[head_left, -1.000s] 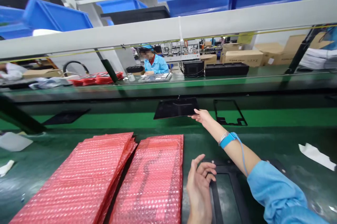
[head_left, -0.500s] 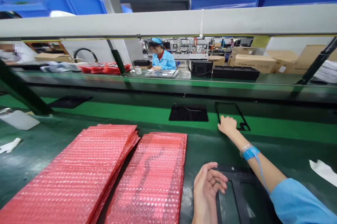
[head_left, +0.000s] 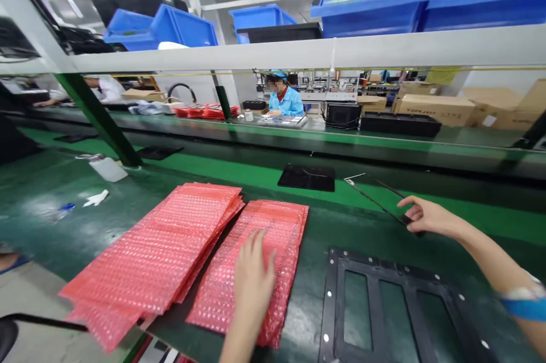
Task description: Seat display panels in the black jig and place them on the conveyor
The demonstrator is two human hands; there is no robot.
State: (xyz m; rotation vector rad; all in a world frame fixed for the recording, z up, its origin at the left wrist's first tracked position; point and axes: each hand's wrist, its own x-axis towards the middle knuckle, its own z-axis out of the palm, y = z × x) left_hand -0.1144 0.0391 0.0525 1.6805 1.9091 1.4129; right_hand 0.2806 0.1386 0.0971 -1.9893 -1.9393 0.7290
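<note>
My right hand [head_left: 430, 216] pinches a corner of a thin black frame [head_left: 375, 199], tilted above the green strip of the bench. My left hand [head_left: 252, 272] is over the smaller stack of red bubble-wrap bags [head_left: 279, 226], fingers stretched out and holding nothing. Whether the fingertips touch the top bag, I cannot tell. Left of it lies a larger stack of red bubble-wrap bags [head_left: 162, 243]. In front of my right arm, a black plate with rectangular cut-outs and pale round dots along its edges [head_left: 375, 272] lies on the bench.
A flat black panel [head_left: 306, 177] rests on the green strip [head_left: 213, 174]. Toward the left are a white bottle [head_left: 108, 169], a white scrap [head_left: 96, 198] and a green post [head_left: 100, 121]. A shelf beam [head_left: 273, 60] with blue bins crosses overhead. Another person [head_left: 285, 100] sits beyond.
My right hand has lifted the black frame and brought it right and nearer. My left hand has moved left from beside the cut-out plate to over the smaller bag stack. The view has shifted.
</note>
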